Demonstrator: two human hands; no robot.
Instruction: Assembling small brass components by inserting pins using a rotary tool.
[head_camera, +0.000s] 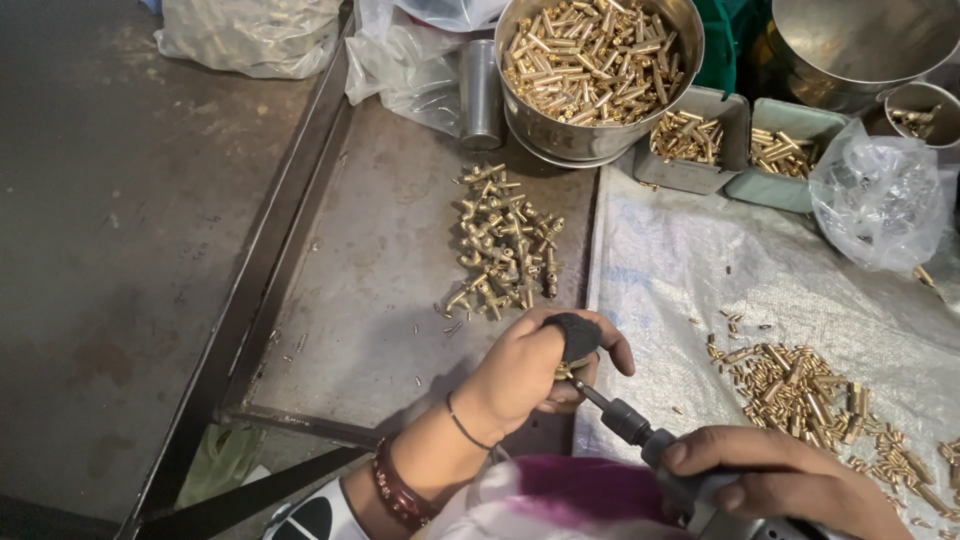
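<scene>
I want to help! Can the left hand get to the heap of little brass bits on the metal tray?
Probably yes. The left hand sits just below the heap of brass bits, with only bare tray between them. But its fingers already pinch a small brass piece.

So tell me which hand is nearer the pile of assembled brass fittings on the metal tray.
Left. The left hand is just below the pile of brass fittings; the right hand grips the power screwdriver farther right.
</scene>
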